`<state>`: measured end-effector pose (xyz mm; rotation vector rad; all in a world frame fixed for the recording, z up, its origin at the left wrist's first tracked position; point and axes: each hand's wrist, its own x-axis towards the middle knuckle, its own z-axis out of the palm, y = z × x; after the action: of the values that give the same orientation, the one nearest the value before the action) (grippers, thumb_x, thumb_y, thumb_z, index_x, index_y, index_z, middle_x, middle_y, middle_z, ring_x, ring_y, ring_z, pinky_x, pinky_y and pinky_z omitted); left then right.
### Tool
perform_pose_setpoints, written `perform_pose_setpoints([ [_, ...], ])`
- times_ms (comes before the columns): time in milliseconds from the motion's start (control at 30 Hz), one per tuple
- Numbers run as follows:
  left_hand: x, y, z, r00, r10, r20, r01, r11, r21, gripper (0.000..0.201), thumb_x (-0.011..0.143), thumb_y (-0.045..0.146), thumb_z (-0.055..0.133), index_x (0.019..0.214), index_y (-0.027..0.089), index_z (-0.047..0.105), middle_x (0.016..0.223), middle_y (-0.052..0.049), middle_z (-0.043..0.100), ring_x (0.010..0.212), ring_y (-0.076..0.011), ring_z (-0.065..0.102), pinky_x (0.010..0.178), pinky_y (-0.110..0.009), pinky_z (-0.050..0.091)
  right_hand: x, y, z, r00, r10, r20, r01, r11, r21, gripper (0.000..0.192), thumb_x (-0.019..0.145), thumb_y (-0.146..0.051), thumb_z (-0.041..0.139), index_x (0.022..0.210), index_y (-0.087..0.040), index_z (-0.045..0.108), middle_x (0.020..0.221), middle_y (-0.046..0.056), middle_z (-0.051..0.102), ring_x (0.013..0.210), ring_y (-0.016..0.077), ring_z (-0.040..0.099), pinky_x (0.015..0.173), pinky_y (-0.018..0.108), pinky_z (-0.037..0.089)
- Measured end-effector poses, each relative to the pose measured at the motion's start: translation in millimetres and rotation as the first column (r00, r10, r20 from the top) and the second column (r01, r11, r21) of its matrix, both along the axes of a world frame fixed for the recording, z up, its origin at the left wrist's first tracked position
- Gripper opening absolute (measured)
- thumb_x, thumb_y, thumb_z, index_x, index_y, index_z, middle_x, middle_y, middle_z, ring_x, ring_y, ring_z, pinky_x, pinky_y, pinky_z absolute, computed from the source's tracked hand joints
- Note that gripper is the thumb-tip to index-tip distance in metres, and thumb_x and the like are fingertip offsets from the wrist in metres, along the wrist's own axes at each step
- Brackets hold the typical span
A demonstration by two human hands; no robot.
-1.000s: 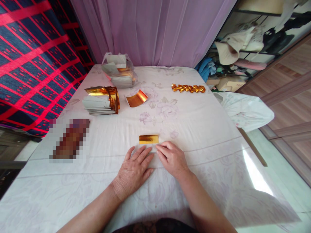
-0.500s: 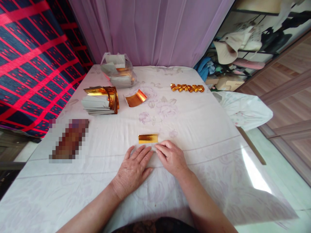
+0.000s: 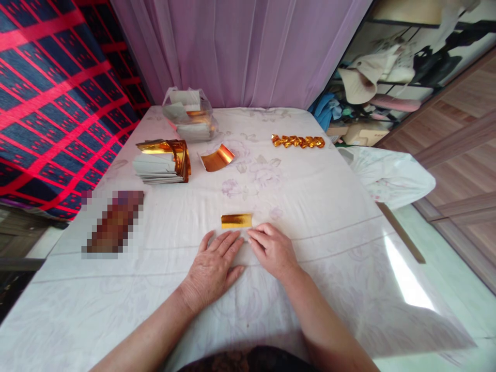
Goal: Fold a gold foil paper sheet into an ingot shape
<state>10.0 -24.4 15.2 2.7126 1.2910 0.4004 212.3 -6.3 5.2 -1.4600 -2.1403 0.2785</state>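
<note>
My left hand (image 3: 212,266) lies flat on the white floral tablecloth (image 3: 310,206), fingers spread, fingertips just below a small folded gold foil paper (image 3: 236,221). My right hand (image 3: 271,249) rests beside it, fingers pointing left toward the paper's near edge. Whether the fingertips press a white flap of that paper I cannot tell. Neither hand holds anything lifted.
A stack of gold and white paper sheets (image 3: 163,161) sits far left, with one curled gold sheet (image 3: 217,158) beside it. A clear bag of sheets (image 3: 189,120) stands at the back. A row of folded gold pieces (image 3: 298,141) lies far right. A blurred patch (image 3: 113,221) is at left.
</note>
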Motion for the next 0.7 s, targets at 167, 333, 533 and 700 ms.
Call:
perform_pose_setpoints([
  [167,0.0,0.1,-0.6,1.0,0.001,0.01,-0.001,1.0,-0.014,0.049,0.095,0.043,0.049,0.138,0.019,0.051,0.142,-0.01,0.055,0.128,-0.0286,0.051,0.114,-0.054,0.026,-0.1,0.3,-0.8,1.0,-0.005,-0.001,0.005,1.0,0.0,0.022,0.093,-0.023,0.054,0.104,-0.024,0.073,0.093,0.004,0.068,0.082,0.0168,0.065,0.075,0.028,0.05],
  [333,1.5,1.5,0.7,1.0,0.013,0.018,-0.012,0.999,-0.029,0.053,0.094,0.044,0.051,0.14,0.018,0.048,0.14,-0.01,0.057,0.126,-0.0281,0.051,0.113,-0.054,0.027,0.1,0.6,-1.2,1.0,-0.007,0.005,0.006,1.0,0.016,0.021,0.093,-0.024,0.055,0.103,-0.024,0.073,0.092,0.005,0.068,0.082,0.0171,0.065,0.074,0.028,0.05],
  [533,2.9,2.0,-0.3,0.999,0.023,0.031,-0.022,0.999,-0.025,0.053,0.094,0.047,0.051,0.138,0.017,0.051,0.138,-0.011,0.058,0.123,-0.0283,0.053,0.113,-0.054,0.026,0.0,1.3,-1.7,1.0,-0.006,-0.025,0.007,0.999,0.04,0.021,0.091,-0.022,0.055,0.102,-0.023,0.073,0.091,0.005,0.068,0.081,0.0165,0.065,0.075,0.027,0.05],
  [700,2.1,1.4,-1.7,0.999,0.016,0.028,-0.016,1.0,-0.004,0.052,0.095,0.047,0.05,0.138,0.017,0.051,0.141,-0.011,0.056,0.125,-0.0286,0.052,0.112,-0.054,0.026,-0.2,2.5,-1.2,0.998,-0.02,-0.06,0.021,1.0,0.014,0.018,0.092,-0.023,0.055,0.097,-0.023,0.072,0.091,0.004,0.068,0.082,0.0162,0.066,0.075,0.027,0.05],
])
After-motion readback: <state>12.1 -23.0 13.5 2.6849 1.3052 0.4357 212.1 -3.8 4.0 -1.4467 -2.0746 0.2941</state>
